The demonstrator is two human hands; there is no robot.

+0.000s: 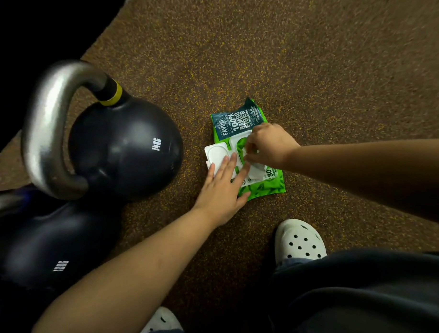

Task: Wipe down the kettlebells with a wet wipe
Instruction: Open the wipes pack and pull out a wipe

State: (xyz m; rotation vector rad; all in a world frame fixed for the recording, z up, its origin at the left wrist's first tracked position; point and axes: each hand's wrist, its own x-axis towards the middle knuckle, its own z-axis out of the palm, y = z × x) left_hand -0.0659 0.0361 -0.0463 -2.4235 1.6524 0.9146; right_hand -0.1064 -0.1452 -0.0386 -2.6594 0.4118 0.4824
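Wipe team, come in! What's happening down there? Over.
Left hand flat, pressing wipes pack, lid open. Right hand pinching at its opening; no wipe out yet. Kettlebells untouched, nothing blocking.

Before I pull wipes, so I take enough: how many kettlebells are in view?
2. A black round kettlebell with a yellow-banded steel handle stands upper left; another black kettlebell sits below it, partly cropped. More may be hidden.

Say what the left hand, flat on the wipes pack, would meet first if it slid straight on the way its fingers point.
Probably the right hand, which pinches at the pack just beyond the fingertips of the left hand; depth is unclear.
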